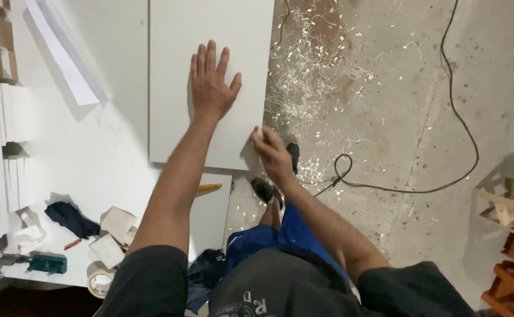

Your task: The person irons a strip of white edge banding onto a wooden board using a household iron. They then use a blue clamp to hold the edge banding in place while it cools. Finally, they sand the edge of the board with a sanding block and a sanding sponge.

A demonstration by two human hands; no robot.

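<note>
The left hand [211,82] lies flat and spread wide on the white panel [210,35], fingers pointing away from the body, pressing it down onto the worktop [92,152]. The right hand [271,154] is closed narrow on the panel's near right corner, fingertips pinching the edge where it overhangs the worktop.

From where I stand, the weak spot looks like that corner. The panel juts past the worktop's side, so if the flat palm lifts or slides on the smooth face, I'd expect the board to tip or skate toward the floor [398,88]. The pinch on the corner seems too light to stop that alone. Feet sit just below the overhang, so a dropped edge could land on them. The black cable [465,129] loops close by the feet among wood shavings [304,76], a likely trip or slip if the person steps back.

The panel sits under the left hand and just left of the right one, with a yellow pencil [210,188] near the left forearm and a tape roll [100,283] well back at the worktop's near edge.
</note>
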